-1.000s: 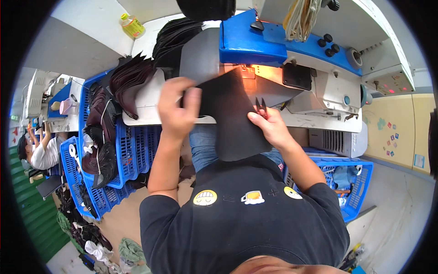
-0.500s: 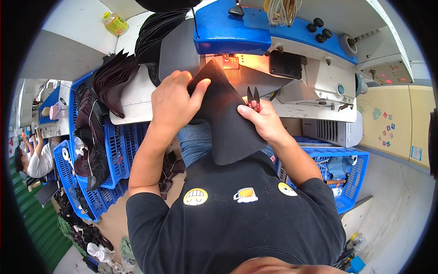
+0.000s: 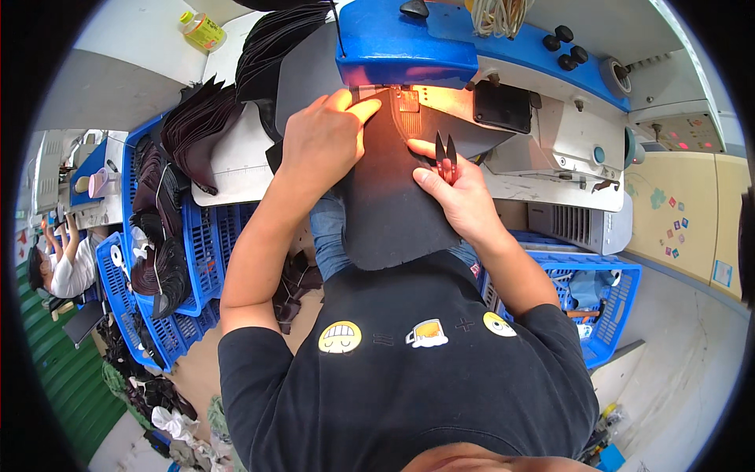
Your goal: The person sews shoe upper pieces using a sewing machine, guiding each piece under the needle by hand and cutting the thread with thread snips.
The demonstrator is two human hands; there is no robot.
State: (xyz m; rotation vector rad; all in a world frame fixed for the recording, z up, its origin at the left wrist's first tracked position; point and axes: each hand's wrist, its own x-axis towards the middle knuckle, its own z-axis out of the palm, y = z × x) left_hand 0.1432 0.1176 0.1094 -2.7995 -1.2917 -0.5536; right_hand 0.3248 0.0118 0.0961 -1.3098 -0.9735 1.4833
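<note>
A dark, flat piece of fabric (image 3: 389,212) stretches from the lit needle area of a blue and white sewing machine (image 3: 405,51) down toward my lap. My left hand (image 3: 322,145) grips its far left edge, index finger and thumb close to the presser foot (image 3: 406,101). Along the right edge, my right hand (image 3: 464,197) touches the fabric with an outstretched index finger. The same hand has small thread snips (image 3: 446,161) tucked in it, dark blades pointing away from me. Fabric hides the underside of the left fingers.
Stacks of dark cut pieces (image 3: 197,138) lie on the table's left side and in blue baskets (image 3: 206,252). A phone-like black slab (image 3: 503,106) rests on the machine bed. Another blue basket (image 3: 621,307) stands at right. A co-worker (image 3: 71,267) sits far left.
The fabric's far end has moved up to the presser foot and turned straighter. My left hand has shifted right and away from me with it; the right index finger now extends along the edge.
</note>
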